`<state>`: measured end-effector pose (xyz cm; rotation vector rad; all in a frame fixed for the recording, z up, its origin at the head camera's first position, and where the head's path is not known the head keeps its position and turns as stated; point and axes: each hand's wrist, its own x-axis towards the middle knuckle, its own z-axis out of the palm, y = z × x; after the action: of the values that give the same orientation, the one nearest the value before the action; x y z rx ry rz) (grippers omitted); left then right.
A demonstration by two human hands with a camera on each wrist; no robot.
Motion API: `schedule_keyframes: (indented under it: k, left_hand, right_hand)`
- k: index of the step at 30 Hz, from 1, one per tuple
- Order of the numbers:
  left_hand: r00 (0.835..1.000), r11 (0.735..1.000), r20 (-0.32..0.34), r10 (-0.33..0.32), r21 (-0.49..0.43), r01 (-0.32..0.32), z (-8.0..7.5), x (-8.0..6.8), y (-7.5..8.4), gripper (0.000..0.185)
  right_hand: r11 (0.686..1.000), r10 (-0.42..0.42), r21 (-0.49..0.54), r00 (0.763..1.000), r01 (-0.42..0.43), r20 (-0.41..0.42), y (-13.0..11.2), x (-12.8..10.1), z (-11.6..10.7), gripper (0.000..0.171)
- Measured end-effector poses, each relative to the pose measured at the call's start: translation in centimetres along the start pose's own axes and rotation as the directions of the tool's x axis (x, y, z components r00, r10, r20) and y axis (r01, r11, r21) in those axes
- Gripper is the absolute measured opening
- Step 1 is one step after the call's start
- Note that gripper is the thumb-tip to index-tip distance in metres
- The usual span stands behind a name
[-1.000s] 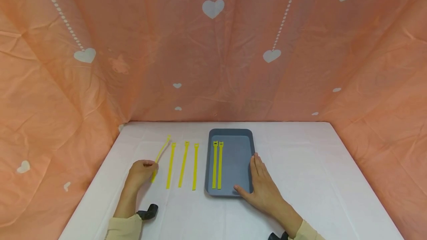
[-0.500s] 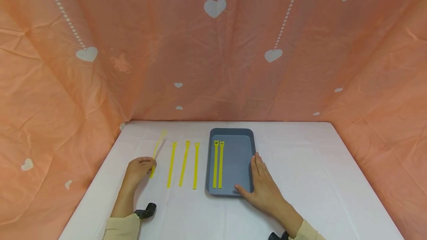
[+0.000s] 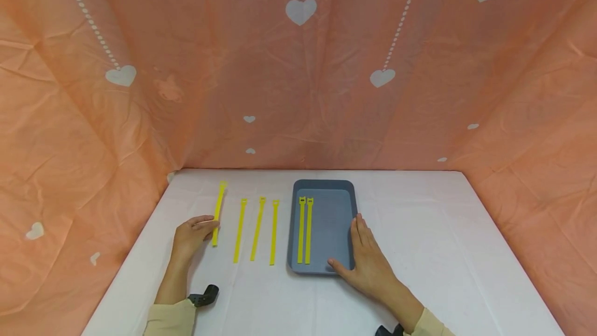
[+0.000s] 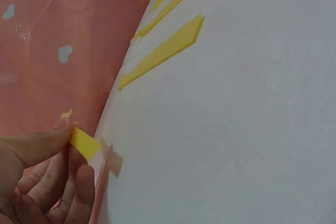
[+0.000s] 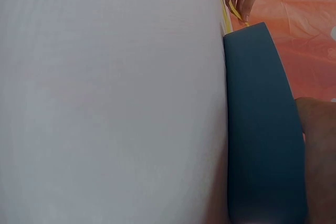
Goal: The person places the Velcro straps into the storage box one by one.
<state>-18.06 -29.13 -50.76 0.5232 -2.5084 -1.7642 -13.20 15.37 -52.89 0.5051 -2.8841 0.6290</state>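
Now, our left hand (image 3: 188,237) pinches a yellow strap (image 3: 220,201), left of three straps (image 3: 257,229) on the counter (image 3: 429,222). We should grip softly so it won't bend, while our right hand (image 3: 370,266), fingers straight, touches the tray (image 3: 331,227).

Between hands (image 3: 188,238) (image 3: 370,268): three yellow strips (image 3: 257,229), tray rim (image 3: 292,227); free passage above.

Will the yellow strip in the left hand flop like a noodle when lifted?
Probably not much: the yellow strip looks nearly straight where it sticks out past the left hand. It's likely light, being so thin, and probably won't roll, since it's flat.
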Motion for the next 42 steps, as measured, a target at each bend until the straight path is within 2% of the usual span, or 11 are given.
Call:
schedule_keyframes:
  k: [17,27,33,42]
  left_hand:
    - [0.997,0.99,0.046,0.067,-0.123,-0.061,1.2,-0.3,0.9,0.043]
    - [0.99,0.987,0.08,0.114,-0.122,-0.104,2.6,-0.9,2.2,0.044]
    - [0.982,0.984,0.127,0.141,-0.123,-0.126,3.8,-1.6,3.5,0.044]
    - [0.963,0.982,0.203,0.175,-0.101,-0.157,6.0,-3.1,5.3,0.047]
  right_hand:
    - [1.0,-0.001,0.012,1.0,0.001,-0.006,0.0,0.0,0.0,0.117]
    - [1.0,-0.013,-0.029,1.0,0.013,-0.006,0.2,0.0,0.2,0.116]
    - [0.997,-0.021,-0.069,1.0,0.021,-0.002,0.3,0.0,0.0,0.117]
    - [0.998,-0.014,-0.064,0.999,0.016,0.035,0.4,0.4,-0.4,0.123]
